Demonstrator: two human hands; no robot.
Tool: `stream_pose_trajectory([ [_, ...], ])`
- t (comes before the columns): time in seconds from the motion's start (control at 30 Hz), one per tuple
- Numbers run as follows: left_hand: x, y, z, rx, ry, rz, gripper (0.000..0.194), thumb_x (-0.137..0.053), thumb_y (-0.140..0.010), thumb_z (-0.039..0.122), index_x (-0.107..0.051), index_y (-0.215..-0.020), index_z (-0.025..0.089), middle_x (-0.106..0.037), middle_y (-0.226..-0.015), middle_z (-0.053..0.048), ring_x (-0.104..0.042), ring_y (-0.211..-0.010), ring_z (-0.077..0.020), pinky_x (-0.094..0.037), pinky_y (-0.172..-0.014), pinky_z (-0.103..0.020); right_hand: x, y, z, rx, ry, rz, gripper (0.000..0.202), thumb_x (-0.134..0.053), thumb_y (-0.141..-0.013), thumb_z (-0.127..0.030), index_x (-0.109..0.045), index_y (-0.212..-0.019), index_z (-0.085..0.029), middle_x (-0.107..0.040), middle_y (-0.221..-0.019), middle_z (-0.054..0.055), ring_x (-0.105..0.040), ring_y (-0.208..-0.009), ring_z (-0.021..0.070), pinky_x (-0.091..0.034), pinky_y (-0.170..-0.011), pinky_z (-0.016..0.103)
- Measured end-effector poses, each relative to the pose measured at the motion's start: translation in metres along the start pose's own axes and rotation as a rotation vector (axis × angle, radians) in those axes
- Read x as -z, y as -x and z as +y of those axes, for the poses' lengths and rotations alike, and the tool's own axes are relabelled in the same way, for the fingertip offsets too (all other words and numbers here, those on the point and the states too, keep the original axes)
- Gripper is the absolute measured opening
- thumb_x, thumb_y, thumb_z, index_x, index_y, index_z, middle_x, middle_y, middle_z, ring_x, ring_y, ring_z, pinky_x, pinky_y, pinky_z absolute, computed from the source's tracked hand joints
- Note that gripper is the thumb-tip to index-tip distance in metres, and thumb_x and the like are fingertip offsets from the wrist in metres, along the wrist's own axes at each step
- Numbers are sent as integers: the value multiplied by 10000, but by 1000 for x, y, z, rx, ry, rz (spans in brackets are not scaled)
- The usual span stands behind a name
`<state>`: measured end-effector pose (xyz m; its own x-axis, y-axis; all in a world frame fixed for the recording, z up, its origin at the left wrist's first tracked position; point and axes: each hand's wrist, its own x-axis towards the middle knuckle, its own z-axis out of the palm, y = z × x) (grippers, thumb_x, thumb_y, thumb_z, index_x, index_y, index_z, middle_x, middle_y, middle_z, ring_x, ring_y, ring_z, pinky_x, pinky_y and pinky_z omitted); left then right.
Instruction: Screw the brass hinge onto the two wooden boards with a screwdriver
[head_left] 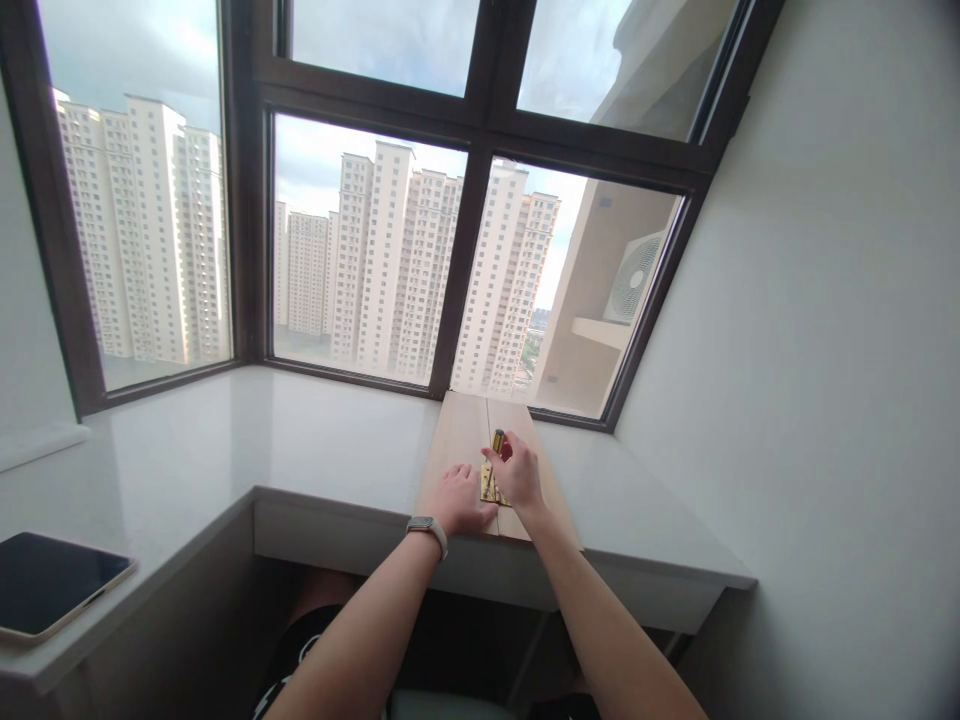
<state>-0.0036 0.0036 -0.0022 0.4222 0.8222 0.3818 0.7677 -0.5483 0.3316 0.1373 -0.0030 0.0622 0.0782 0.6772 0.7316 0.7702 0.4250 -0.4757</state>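
Two pale wooden boards (466, 425) lie side by side on the white sill counter, a narrow seam between them. A brass-coloured hinge (486, 484) lies across the seam, with small dark holes or screws showing in it. My right hand (519, 475) is closed around a screwdriver (498, 440) with a yellow and black handle, held nearly upright above the hinge. Its tip is too small to make out clearly. My left hand (459, 500) lies flat on the left board beside the hinge, fingers stretched forward, with a watch on the wrist.
A tablet (56, 582) with a dark screen rests on the counter (330, 430) at the far left. Dark-framed windows rise behind the counter, and a white wall (817, 330) stands at the right. The counter's front edge runs just below the boards' near end.
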Motion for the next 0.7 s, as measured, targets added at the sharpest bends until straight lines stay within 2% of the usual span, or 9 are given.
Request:
stream_pose_trajectory([
  [0.07, 0, 0, 0, 4, 5, -4, 669, -524, -810, 671, -577, -1284, 202, -590, -1340, -165, -473, -1314, -376, -333, -1111, -488, 1, -2, 2, -3, -37, -54, 172, -678, -848, -385, -619, -817, -227, -687, -747, 35, -599, -637, 188, -456, -613, 276],
  [0.13, 1, 0, 0, 7, 3, -7, 679, -527, -809, 675, -575, -1287, 197, -585, -1350, -170, -465, -1324, -379, -328, -1116, -490, 2, -4, 2, 10, -82, -116, 147, -637, -864, -332, -676, -956, -224, -715, -795, 35, -626, -654, 187, -481, -627, 272],
  [0.23, 2, 1, 0, 6, -7, -18, 692, -516, -813, 684, -568, -1294, 190, -586, -1345, -173, -470, -1318, -378, -327, -1116, -489, 5, -4, 1, 58, -97, -150, 407, -547, -897, -248, -603, -1301, -256, -737, -897, 20, -667, -718, 180, -508, -679, 262],
  [0.3, 3, 1, 1, 12, -16, -23, 694, -512, -814, 685, -563, -1301, 193, -585, -1348, -168, -466, -1320, -376, -324, -1120, -487, 8, -2, -1, 91, -38, -131, 485, -496, -924, -231, -525, -1406, -273, -725, -893, 11, -668, -725, 182, -506, -686, 264],
  [0.57, 6, 1, 4, 32, -17, -48, 692, -520, -811, 664, -566, -1321, 198, -575, -1377, -161, -449, -1343, -373, -307, -1138, -486, 10, -3, -9, 206, 120, 49, 318, -527, -988, -343, -657, -1258, -238, -656, -938, 82, -627, -841, 235, -521, -783, 345],
  [0.7, 4, 0, 4, 42, -21, -48, 724, -521, -805, 670, -558, -1344, 187, -540, -1433, -164, -406, -1387, -385, -290, -1155, -494, 10, -5, -11, 204, 125, 77, 322, -543, -990, -339, -673, -1263, -229, -653, -920, 85, -621, -835, 236, -521, -799, 356],
])
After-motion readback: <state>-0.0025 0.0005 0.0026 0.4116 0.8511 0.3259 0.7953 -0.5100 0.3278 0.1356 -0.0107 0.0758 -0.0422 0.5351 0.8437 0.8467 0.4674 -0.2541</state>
